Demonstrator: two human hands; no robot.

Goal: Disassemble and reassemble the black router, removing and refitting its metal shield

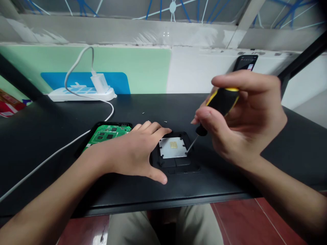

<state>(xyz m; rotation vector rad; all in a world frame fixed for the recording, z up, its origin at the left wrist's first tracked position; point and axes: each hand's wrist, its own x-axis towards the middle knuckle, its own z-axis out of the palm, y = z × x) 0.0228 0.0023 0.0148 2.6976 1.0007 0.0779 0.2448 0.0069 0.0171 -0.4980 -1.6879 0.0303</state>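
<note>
A yellow-and-black screwdriver [222,102] is held in my right hand [245,119], its fingers wrapped round the handle. The thin shaft slants down to a corner screw of a silver metal plate [167,151], which bears a small gold-coloured square pad. This plate sits inside a black plastic casing [187,166] lying on the desk. My left hand [135,148] rests over the casing's left side, thumb and fingers spread apart along its edges. Partly hidden behind my left wrist is a green circuit board [107,134] in a black housing.
Two small screws [165,121] lie on the black desk [133,200] beyond the casing. A white power strip [81,94] with a plugged-in charger [99,83] stands at the back left, its white cable [51,163] running across the desk. A phone [246,63] leans at the back right.
</note>
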